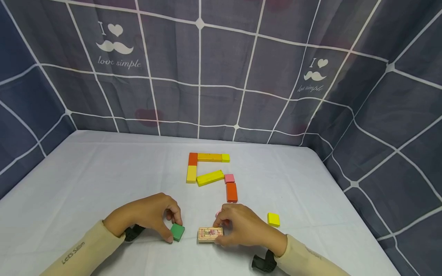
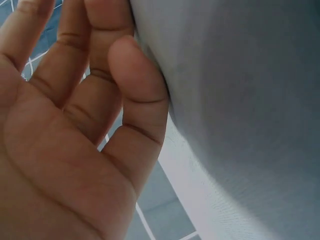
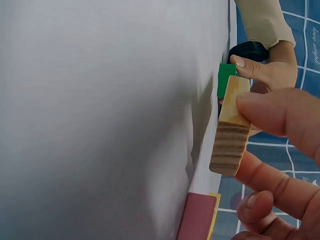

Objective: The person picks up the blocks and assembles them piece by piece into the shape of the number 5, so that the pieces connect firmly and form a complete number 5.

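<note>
My left hand (image 1: 153, 212) pinches a small green block (image 1: 177, 232) between thumb and fingertips, at the near side of the white table. In the left wrist view its thumb and fingers are curled, and the block is hidden. To its right, my right hand (image 1: 243, 226) holds a wooden block (image 1: 210, 234) with a printed picture on its upper face. The right wrist view shows thumb and finger gripping the bare wood of that block (image 3: 232, 125), with the green block (image 3: 226, 82) beyond it. A pink block (image 1: 218, 213) is mostly covered by the right hand.
Farther back, several blocks lie in an angular line: yellow-orange (image 1: 209, 157), red-orange (image 1: 192, 159), pale yellow (image 1: 191, 174), yellow (image 1: 210, 178), pink (image 1: 229, 178) and orange-red (image 1: 231, 192). A lone yellow block (image 1: 273, 219) lies beyond the right wrist. A grey checked curtain (image 1: 221, 76) borders the table.
</note>
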### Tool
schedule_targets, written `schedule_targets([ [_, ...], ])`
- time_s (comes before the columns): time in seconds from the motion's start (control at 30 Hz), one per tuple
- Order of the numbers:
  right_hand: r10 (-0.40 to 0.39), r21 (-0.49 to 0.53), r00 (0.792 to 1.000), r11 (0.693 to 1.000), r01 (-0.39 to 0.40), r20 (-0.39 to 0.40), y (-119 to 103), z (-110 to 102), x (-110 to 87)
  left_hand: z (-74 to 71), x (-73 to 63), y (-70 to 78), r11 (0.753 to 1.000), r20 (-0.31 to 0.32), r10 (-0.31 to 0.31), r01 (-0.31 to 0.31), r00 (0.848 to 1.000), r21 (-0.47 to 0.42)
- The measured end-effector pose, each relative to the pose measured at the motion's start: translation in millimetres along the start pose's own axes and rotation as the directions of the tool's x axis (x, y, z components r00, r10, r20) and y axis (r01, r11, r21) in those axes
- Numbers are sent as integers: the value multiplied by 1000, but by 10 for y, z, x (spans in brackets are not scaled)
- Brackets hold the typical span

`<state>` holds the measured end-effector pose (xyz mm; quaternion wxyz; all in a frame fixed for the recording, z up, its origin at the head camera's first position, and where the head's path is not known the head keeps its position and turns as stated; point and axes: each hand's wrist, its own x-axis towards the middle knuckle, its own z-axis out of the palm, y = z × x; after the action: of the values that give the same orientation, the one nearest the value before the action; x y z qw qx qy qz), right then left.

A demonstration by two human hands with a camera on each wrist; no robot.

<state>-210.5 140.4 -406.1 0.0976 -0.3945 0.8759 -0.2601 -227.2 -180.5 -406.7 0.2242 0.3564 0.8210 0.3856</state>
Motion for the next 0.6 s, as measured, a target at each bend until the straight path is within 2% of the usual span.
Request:
schedule_targets([
  [0.17, 27, -15, 1000, 1000, -27, -6, -41, -12, 113, -1, 7, -8, 1000, -1, -21, 21, 1000, -4],
  [0.4, 58, -54, 998, 997, -59, -8, -29, 34, 226, 2, 4, -23, 1000, -1, 11, -11, 1000, 10],
  [0.6, 72, -86, 997, 993, -74, -27, -31, 46, 267, 7, 5, -25, 1000, 0, 4, -4, 1000, 11],
])
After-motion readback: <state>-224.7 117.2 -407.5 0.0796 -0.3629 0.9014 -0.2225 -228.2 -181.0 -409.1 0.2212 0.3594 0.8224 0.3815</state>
